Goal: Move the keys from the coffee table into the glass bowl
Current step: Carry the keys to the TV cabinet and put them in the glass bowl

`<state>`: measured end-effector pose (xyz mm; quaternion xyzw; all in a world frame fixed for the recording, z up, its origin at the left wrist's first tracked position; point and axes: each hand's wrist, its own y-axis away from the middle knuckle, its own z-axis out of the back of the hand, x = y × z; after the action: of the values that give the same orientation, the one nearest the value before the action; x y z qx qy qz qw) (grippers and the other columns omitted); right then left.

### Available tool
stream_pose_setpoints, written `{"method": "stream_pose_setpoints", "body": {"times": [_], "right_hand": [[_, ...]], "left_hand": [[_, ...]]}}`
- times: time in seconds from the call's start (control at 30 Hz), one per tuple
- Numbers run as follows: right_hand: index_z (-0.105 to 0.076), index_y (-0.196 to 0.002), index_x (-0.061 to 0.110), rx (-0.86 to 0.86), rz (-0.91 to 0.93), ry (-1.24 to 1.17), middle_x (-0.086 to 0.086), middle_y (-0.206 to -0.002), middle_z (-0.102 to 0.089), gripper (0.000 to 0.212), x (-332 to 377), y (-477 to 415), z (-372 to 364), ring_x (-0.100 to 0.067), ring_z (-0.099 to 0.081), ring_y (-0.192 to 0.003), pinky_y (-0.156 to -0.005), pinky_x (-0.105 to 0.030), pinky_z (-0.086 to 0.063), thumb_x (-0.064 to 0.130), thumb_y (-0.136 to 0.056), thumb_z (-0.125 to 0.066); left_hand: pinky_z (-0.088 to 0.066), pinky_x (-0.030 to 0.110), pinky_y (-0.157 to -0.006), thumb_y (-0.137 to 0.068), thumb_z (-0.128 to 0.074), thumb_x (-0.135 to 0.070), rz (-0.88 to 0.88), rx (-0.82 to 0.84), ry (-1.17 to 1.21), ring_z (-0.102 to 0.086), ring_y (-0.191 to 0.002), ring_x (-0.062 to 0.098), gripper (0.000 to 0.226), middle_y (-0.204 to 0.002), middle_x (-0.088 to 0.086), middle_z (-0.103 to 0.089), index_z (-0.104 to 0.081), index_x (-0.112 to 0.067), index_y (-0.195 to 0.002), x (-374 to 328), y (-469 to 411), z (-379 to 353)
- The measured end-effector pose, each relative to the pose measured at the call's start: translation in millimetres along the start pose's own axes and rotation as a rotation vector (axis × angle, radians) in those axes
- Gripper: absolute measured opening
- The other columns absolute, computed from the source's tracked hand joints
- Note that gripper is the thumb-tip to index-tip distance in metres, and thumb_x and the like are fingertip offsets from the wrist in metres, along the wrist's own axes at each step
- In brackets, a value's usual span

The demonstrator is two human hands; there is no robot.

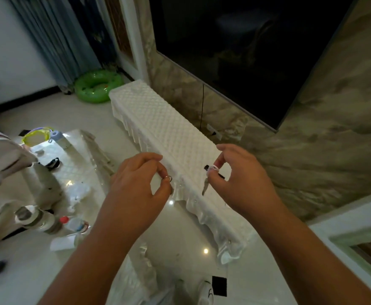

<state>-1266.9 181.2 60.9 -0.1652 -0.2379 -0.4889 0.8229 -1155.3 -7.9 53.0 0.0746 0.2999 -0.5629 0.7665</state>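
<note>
While my left hand (140, 183) pinches a key ring (167, 178) and my right hand (239, 179) grips the keys (211, 175), I judge the carry underway; the glass bowl remains unseen.

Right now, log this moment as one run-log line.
left hand: pinching key ring | right hand: holding key | glass bowl: not seen | both over white-covered bench

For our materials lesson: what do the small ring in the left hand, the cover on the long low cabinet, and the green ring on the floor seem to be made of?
Small ring: probably metal, thin and shiny, pinched by the left hand.
Cabinet cover: likely white quilted fabric, matte, with a diamond pattern and frilled hem.
Green ring: seemingly inflated plastic, glossy and rounded.
</note>
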Motion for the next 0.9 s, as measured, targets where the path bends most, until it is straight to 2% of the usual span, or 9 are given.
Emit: {"method": "stream_pose_setpoints", "body": {"times": [0.13, 0.57, 0.7, 0.9], "right_hand": [[-0.056, -0.091, 0.036, 0.056, 0.053, -0.008, 0.015, -0.149, -0.044, 0.01, 1.7, -20.7, -2.5, -0.009, -0.04, -0.135, -0.111, -0.041, -0.036, 0.046, -0.091, -0.057], [-0.049, -0.085, 0.042, 0.033, 0.143, 0.056, 0.016, -0.146, -0.047, 0.009, 39.2, -106.5, -30.5, -0.008, -0.043, -0.132, -0.108, -0.048, -0.039, 0.047, -0.091, -0.055], [-0.051, -0.084, 0.041, 0.029, 0.173, 0.077, 0.019, -0.145, -0.046, 0.01, 70.2, -147.2, -50.0, -0.006, -0.044, -0.13, -0.104, -0.034, -0.04, 0.048, -0.09, -0.056], [-0.054, -0.086, 0.04, 0.074, 0.231, 0.069, 0.019, -0.146, -0.045, 0.01, 124.2, -195.2, -92.6, -0.004, -0.044, -0.129, -0.096, -0.024, -0.036, 0.048, -0.089, -0.059]], "left_hand": [[-0.043, 0.045, -0.097, -0.081, -0.059, -0.04, 0.021, -0.053, 0.045, -0.038, -0.116, 0.001, 0.007, -0.125, -0.019, -0.055, -0.061, -0.037, -0.087, 3.5, -9.2, -1.9], [-0.046, 0.043, -0.097, -0.082, -0.061, -0.039, 0.101, -0.101, 0.091, -0.035, -0.114, -0.004, 0.005, -0.125, -0.022, -0.052, -0.061, -0.037, -0.086, 58.7, -68.7, 9.5], [-0.045, 0.044, -0.099, -0.08, -0.058, -0.045, 0.143, -0.14, 0.108, -0.034, -0.114, -0.005, 0.011, -0.127, -0.019, -0.054, -0.061, -0.037, -0.086, 94.6, -95.7, 26.2], [-0.04, 0.037, -0.095, -0.082, -0.066, -0.034, 0.233, -0.162, 0.117, -0.039, -0.117, -0.001, 0.007, -0.124, -0.024, -0.051, -0.06, -0.038, -0.083, 163.5, -116.9, 58.7]]}}
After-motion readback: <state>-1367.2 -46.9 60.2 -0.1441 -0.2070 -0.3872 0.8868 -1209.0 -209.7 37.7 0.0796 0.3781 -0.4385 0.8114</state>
